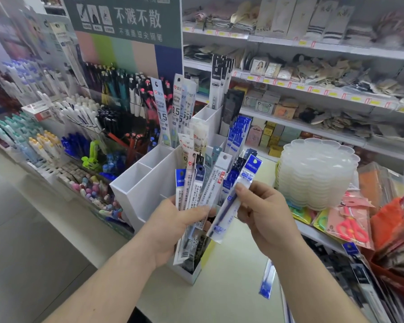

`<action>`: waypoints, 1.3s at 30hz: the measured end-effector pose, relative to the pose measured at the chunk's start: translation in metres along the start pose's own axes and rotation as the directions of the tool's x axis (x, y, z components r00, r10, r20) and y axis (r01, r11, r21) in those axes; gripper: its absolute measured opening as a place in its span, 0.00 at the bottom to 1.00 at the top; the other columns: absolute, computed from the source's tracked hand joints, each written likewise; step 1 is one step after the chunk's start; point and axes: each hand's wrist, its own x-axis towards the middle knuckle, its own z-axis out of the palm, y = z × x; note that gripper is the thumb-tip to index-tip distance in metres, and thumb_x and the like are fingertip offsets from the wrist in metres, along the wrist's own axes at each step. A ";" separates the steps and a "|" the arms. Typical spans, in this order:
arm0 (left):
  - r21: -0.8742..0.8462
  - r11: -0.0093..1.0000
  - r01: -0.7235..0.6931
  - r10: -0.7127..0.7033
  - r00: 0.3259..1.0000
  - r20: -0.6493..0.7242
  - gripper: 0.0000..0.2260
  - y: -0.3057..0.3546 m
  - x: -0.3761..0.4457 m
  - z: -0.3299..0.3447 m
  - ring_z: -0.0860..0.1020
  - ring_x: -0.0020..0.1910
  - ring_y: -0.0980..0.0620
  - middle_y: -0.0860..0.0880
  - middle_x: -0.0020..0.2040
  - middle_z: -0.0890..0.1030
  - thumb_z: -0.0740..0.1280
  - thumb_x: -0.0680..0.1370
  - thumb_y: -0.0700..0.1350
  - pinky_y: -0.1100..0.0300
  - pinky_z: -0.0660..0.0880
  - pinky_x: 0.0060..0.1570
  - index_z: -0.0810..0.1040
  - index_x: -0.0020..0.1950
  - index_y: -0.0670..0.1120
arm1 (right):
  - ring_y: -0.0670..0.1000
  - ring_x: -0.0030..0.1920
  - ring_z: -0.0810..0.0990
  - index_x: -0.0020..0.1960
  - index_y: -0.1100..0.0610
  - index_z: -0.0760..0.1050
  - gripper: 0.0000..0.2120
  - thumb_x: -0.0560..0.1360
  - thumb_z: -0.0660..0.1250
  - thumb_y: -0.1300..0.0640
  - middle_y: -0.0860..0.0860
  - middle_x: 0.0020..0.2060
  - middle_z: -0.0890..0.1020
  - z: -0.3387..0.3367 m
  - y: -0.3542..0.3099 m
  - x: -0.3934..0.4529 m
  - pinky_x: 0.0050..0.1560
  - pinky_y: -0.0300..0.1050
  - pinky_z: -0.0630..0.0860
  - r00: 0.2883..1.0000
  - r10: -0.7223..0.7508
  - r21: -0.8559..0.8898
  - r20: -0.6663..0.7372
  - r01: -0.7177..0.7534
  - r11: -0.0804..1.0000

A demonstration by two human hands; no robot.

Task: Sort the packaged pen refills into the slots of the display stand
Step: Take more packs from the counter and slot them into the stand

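Lower centre of frame: left hand point(173, 227) is clutching a fanned bundle of refill packs point(196, 194), thumb pressing across them, prob. so the labels stay readable for sorting. Just right of it, right hand point(264, 217) is pinching a single blue refill pack point(233, 201) betw. thumb and fingers, tilted up-right and drawn apart from the fan, likely being checked vs. the slots. Both grips are closed on packs, neither spread.

Directly behind the hands, centre frame, the white display stand point(149, 183) is sitting on the tabletop point(219, 287), w/ several near-left slots showing vacant and the rear slots already carrying upright refill packs point(175, 108). The bundle itself is partly blocking the view of the front slots. One loose blue pack point(267, 280) is lying on the tabletop, lower right.

Right of centre, a stack of clear plastic trays point(313, 173) is crowding the stand's right side; scissors packs point(350, 224) beyond it. Left, pen racks point(79, 127) are standing close. Upper right, store shelves point(313, 43) are running across the back.
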 end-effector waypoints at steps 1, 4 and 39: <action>0.000 1.000 -0.003 0.003 1.000 0.003 0.15 0.000 0.000 0.000 0.85 0.51 0.43 0.43 0.51 0.86 0.72 0.74 0.42 0.47 0.82 0.50 0.80 0.61 0.42 | 0.49 0.29 0.67 0.41 0.58 0.78 0.06 0.77 0.68 0.61 0.54 0.31 0.73 0.001 -0.001 0.000 0.32 0.42 0.64 0.999 0.027 0.017 0.033 -0.028 0.999; -0.014 1.000 0.012 -0.012 1.000 -0.015 0.19 0.002 -0.001 0.000 0.85 0.38 0.50 0.45 0.44 0.87 0.72 0.70 0.48 0.59 0.80 0.35 0.81 0.58 0.43 | 0.49 0.31 0.75 0.41 0.56 0.78 0.10 0.80 0.63 0.62 0.52 0.32 0.79 0.001 -0.001 0.002 0.38 0.44 0.70 0.991 0.099 0.050 0.088 -0.103 0.993; -0.072 0.997 0.038 -0.042 0.998 -0.050 0.17 0.002 -0.010 -0.010 0.77 0.29 0.55 0.49 0.33 0.79 0.74 0.72 0.42 0.64 0.73 0.26 0.80 0.58 0.37 | 0.54 0.36 0.78 0.37 0.53 0.77 0.12 0.78 0.67 0.50 0.49 0.31 0.80 -0.034 0.081 0.099 0.35 0.44 0.72 0.978 -0.015 -0.932 -0.207 -0.193 0.307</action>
